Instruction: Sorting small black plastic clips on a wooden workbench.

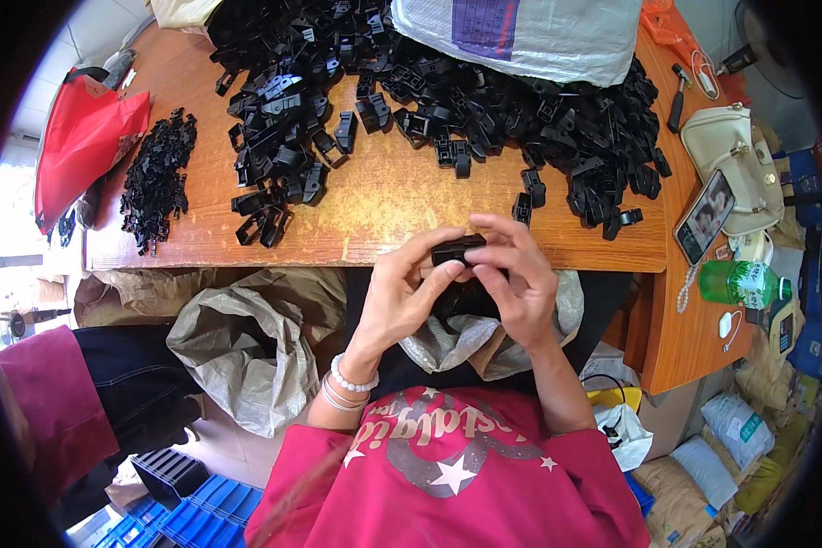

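Note:
Close to the table's front edge, my left hand (404,290) grips a small black plastic part (458,248) between thumb and fingers. My right hand (519,285) closes on the same part from the other side, its thumb and forefinger at the part's right end and another finger raised. Whether a second small piece is between my fingers is hidden. Beneath my hands, an open woven sack (498,347) sits at my lap with dark contents partly showing. On the table beyond lies a large heap of black plastic parts (292,119), like clips or housings.
A pile of smaller black pieces (160,178) lies at left beside a red bag (87,137). A white sack (530,41) rests on the heap. At right are a hammer (678,96), phone (705,216), handbag (735,155) and green bottle (740,283). Another person's sleeve (59,393) shows at left.

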The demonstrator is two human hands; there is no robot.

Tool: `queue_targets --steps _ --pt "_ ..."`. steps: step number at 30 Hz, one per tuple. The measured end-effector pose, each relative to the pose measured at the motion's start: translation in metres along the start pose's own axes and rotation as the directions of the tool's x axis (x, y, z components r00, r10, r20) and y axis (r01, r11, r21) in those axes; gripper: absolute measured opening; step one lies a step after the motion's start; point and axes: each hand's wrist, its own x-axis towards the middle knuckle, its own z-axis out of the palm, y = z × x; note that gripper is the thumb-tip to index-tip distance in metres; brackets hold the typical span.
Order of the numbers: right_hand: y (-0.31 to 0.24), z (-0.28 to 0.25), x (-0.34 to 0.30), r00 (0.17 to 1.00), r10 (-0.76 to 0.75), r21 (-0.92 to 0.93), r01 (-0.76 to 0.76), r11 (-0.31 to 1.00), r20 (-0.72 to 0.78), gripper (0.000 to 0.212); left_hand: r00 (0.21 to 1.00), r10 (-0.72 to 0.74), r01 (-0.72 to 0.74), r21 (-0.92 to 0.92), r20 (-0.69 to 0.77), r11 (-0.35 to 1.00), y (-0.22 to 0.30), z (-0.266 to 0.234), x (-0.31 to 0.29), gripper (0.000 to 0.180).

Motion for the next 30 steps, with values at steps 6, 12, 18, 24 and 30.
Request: queue_targets --steps 6,12,18,24,30 --pt "-0.006 0.014 0.0 0.987 0.085 -0.043 -0.092 0.995 -0.138 0.03 0.953 0.299 -0.271 0.309 -0.045 0.911 -0.007 0.01 -0.001 0.04" --pt "-0.002 -0.009 -0.001 0.987 0.11 -0.136 -0.095 0.986 0.113 0.021 0.808 0.587 -0.444 0.598 -0.054 0.667 -0.019 -0.033 0.05 0.021" --pt "0.001 -0.011 0.004 0.977 0.006 -0.504 -0.114 0.856 -0.211 0.008 0.831 0.556 0.032 0.997 0.015 -0.076 -0.013 -0.09 0.116 0.018" --pt "0.018 -0.022 0.013 0.943 0.083 -0.659 -0.285 0.696 -0.321 0.017 0.786 0.617 -0.139 0.981 0.027 0.133 -0.019 -0.057 0.08 0.026" --pt "0.018 -0.018 0.009 0.973 0.088 -0.788 -0.223 0.574 -0.212 0.034 0.969 -0.24 0.222 -0.237 -0.051 0.946 -0.018 -0.035 0.037 0.028"
